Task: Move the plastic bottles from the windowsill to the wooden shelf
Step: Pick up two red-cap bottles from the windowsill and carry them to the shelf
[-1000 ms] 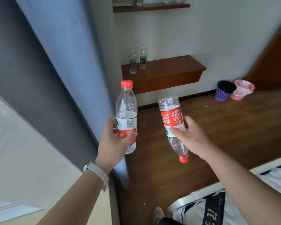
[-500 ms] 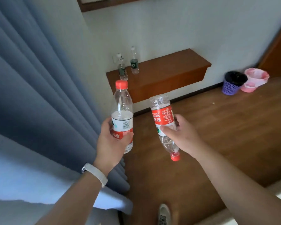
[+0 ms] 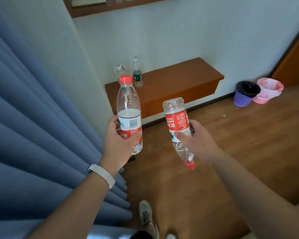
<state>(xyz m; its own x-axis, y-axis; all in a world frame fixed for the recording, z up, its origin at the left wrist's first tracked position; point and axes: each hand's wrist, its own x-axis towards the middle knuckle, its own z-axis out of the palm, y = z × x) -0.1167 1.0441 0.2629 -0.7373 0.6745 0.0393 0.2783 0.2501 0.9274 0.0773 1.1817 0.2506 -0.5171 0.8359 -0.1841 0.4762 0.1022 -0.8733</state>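
1. Plastic bottles counted: four. Two held in hands, two standing on the wooden shelf (image 3: 179,78) at its left end by the wall
2. Held in left hand (image 3: 119,144): upright bottle (image 3: 129,107) with red cap on top, part-filled with clear liquid, red and white label
3. Held in right hand (image 3: 197,144): inverted bottle (image 3: 177,125), red cap pointing down, base tilted up toward the shelf
4. On shelf: green-label bottle (image 3: 137,75) standing upright; second shelf bottle (image 3: 119,70) just left of it, largely hidden behind the held upright bottle
5. Left grip: fingers wrapped around lower label of the upright bottle, thumb across the front; pale wristband (image 3: 102,175) on the wrist, forearm raised from lower left
6. Right grip: closed on the mid-body of the inverted bottle, thumb over the label; forearm extended from lower right
7. Both held bottles apart from each other, in the air above the wooden floor (image 3: 231,144), short of the shelf
8. Bins counted: two, purple bin (image 3: 243,97) touching pink bin (image 3: 267,92), on the floor right of the shelf
9. Blue curtain (image 3: 33,118) at left; one shoe (image 3: 146,216) visible below
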